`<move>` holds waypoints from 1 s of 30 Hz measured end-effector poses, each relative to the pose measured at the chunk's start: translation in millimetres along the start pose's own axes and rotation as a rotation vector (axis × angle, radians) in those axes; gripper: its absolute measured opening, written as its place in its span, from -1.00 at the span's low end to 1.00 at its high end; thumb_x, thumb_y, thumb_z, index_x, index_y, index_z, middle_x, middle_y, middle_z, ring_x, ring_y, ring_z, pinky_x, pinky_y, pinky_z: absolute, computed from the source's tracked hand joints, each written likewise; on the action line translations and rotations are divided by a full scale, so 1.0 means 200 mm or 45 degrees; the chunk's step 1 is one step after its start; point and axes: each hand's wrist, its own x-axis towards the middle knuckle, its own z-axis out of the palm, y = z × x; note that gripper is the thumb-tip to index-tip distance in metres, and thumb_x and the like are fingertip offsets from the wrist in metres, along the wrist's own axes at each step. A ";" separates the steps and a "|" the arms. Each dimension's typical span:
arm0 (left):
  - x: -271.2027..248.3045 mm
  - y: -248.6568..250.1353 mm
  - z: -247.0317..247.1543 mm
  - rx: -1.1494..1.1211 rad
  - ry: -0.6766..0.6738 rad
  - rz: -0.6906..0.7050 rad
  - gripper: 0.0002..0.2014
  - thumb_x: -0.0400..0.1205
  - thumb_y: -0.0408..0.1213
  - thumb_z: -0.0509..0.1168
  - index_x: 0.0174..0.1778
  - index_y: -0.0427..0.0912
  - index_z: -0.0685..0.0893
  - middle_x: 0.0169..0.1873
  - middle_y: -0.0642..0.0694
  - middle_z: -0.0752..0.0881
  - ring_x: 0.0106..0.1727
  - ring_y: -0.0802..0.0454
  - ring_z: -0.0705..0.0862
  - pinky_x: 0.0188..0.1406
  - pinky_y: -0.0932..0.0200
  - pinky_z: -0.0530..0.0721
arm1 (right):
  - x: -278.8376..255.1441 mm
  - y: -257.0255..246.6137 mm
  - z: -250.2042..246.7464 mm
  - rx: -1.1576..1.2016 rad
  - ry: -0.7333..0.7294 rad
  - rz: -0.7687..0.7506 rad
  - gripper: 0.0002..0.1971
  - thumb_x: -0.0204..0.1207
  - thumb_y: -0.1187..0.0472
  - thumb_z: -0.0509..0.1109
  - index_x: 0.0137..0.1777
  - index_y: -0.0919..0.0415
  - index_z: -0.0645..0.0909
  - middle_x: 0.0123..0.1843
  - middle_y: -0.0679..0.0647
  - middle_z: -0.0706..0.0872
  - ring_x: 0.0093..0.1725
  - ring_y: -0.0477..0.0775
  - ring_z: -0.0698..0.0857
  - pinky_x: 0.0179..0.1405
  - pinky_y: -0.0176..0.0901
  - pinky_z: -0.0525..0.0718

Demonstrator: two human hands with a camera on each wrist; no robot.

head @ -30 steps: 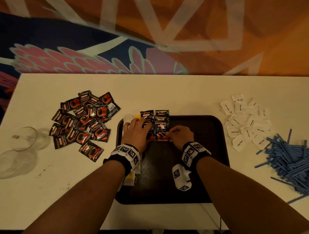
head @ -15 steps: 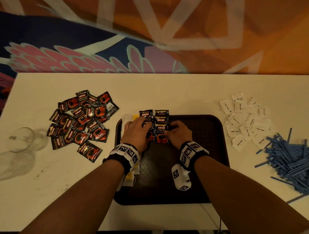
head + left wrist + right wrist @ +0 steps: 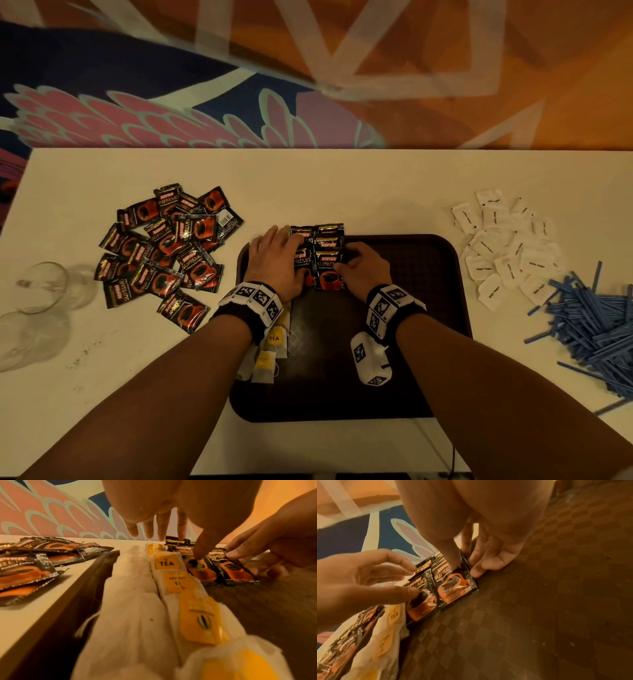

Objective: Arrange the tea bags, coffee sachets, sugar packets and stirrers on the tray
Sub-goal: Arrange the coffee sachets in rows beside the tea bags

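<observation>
On the dark brown tray [image 3: 411,342] coffee sachets [image 3: 328,270] lie in two overlapping columns near the far rim. My left hand [image 3: 274,263] lies flat over the left column, with its thumb [image 3: 406,593] pressing on the front sachet [image 3: 421,605]. My right hand [image 3: 363,269] pinches the right column's front sachet [image 3: 455,588], thumb on top and curled fingers [image 3: 481,566] against its right edge. Tea bags [image 3: 270,342] with yellow tags lie in a row along the tray's left side, partly under my left wrist.
A loose pile of coffee sachets [image 3: 164,246] lies left of the tray. White sugar packets [image 3: 503,250] and blue stirrers [image 3: 596,325] are heaped at the right. Two clear glasses [image 3: 41,287] lie near the table's left edge. A white tagged device [image 3: 370,359] rests on the tray.
My right hand has slid a little further away along the right column's edge, from the front sachet's near corner to its middle. The left hand has stayed on the left column.
</observation>
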 end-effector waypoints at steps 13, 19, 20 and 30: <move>-0.10 -0.06 -0.01 -0.293 0.100 -0.231 -0.48 0.49 -0.12 0.39 0.38 -0.05 0.46 0.39 -0.12 0.41 0.45 -0.15 0.35 0.45 -0.13 0.30 | -0.05 0.00 -0.02 0.030 0.035 0.034 -0.52 0.52 0.12 0.49 0.41 0.09 0.47 -0.27 -0.15 0.62 -0.26 -0.26 0.56 -0.09 -0.27 0.57; -0.27 -0.30 -0.06 -0.471 0.242 -0.609 -0.50 0.52 -0.11 0.38 0.37 -0.09 0.47 0.41 -0.20 0.39 0.43 -0.23 0.37 0.43 -0.17 0.38 | -0.13 -0.04 0.01 -0.004 0.047 -0.032 -0.64 0.55 0.12 0.46 0.29 0.11 0.51 -0.18 -0.15 0.57 -0.23 -0.27 0.54 -0.38 -0.45 0.40; -0.30 -0.36 -0.07 -0.444 0.256 -0.685 -0.47 0.52 -0.09 0.39 0.41 -0.07 0.46 0.44 -0.23 0.37 0.46 -0.26 0.35 0.44 -0.19 0.37 | -0.15 -0.05 0.02 -0.006 0.031 -0.039 -0.65 0.54 0.12 0.46 0.28 0.11 0.51 -0.17 -0.15 0.58 -0.22 -0.26 0.56 -0.36 -0.44 0.43; -0.42 -0.67 -0.08 -0.189 -0.099 -0.735 -0.62 0.57 0.14 0.29 0.23 0.06 0.61 0.56 -0.13 0.27 0.53 -0.24 0.27 0.46 -0.27 0.36 | -0.30 -0.10 0.21 -0.138 -0.130 -0.065 -0.82 0.55 0.12 0.45 0.08 0.01 0.54 -0.10 -0.16 0.55 -0.18 -0.26 0.53 -0.36 -0.42 0.44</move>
